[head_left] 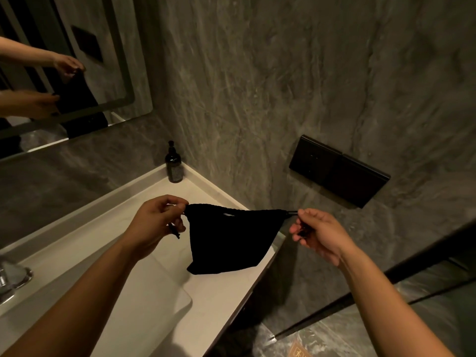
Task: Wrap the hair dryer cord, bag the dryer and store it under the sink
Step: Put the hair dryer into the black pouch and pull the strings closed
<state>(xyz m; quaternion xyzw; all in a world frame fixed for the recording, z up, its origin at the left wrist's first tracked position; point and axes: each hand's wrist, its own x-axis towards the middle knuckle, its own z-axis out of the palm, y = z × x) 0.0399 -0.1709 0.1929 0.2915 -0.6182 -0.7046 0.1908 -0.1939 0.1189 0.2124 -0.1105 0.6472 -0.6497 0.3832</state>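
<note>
A black drawstring bag (pixel 229 243) hangs over the right end of the white counter (pixel 221 295), its mouth gathered almost shut. My left hand (pixel 157 222) pinches the drawstring at the bag's left top corner. My right hand (pixel 319 233) pinches the drawstring at the right top corner, and the cord is stretched taut between both hands. The bag bulges, and its lower corner rests near the countertop. The hair dryer itself is not visible.
A dark pump bottle (pixel 174 163) stands in the back corner of the counter. A faucet (pixel 10 279) sits at the far left beside the basin (pixel 144 292). A black wall panel (pixel 337 170) is on the stone wall to the right. The mirror (pixel 64 60) hangs at upper left.
</note>
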